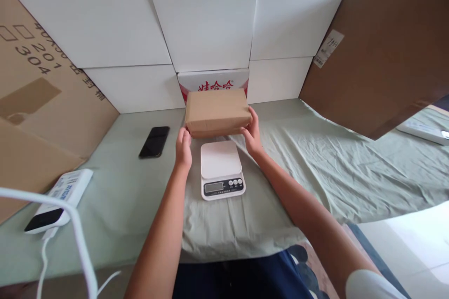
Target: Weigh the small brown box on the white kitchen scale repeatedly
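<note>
Head view: parcel spans both hands' grip, above scale.

Two hands were in view: the left hand and the right hand, one at each end of a single brown parcel just behind the scale. There was one white kitchen scale, bearing one display and three buttons on its front. Left of the scale lay one black phone, and farther left, nearer the person, one white power bank. Behind the scale stood one red-lettered carton. Two brown cardboard sheets leaned, one well to each side of the scale.
</note>
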{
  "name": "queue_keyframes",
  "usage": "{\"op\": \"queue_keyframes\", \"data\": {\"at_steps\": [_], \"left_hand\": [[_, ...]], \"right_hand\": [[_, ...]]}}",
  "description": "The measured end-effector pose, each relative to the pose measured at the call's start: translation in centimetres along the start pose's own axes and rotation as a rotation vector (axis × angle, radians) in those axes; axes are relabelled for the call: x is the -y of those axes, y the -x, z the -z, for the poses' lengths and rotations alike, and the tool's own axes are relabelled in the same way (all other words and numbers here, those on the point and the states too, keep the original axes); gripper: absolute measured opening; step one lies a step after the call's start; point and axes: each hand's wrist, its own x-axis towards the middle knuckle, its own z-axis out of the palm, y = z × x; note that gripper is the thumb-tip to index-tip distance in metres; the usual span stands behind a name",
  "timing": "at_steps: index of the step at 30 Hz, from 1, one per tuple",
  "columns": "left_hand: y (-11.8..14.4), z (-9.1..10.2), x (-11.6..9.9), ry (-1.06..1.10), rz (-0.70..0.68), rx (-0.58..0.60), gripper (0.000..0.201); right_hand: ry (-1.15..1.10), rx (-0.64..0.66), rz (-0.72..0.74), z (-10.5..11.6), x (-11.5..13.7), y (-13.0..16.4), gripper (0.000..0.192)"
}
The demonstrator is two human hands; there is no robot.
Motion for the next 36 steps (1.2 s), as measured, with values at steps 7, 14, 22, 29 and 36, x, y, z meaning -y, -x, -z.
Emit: {"op": "queue_keyframes", "data": {"at_steps": [7, 14, 22, 29, 36], "left_hand": [[-0.4, -0.1, 4.0, 0.062, 0.105, -0.010, 0.071], [-1.9, 3.6, 1.4, 0.127, 0.100, -0.239, 0.072], [-1.5, 3.2, 1.3, 0.112, 0.150, -0.197, 0.087], [-0.8, 0.9, 2.5, 0.082, 0.234, -0.061, 0.086], [-0.6, 0.6, 3.5, 0.082, 0.218, -0.031, 0.087]], "right_hand": [[-0.105, 0.025, -0.164, -0.7, -2.6, 0.2, 0.084], [-0.081, -0.197, -0.187, 3.1, -4.3, -0.5, 0.087], [-0.092, -0.184, -0.284, 3.8, -5.0, 0.1, 0.090], [-0.139, 0.039, -0.259, 1.2, -3.2, 1.3, 0.097], [-0.107, 0.099, -0.241, 0.5, -3.0, 1.2, 0.098]]}}
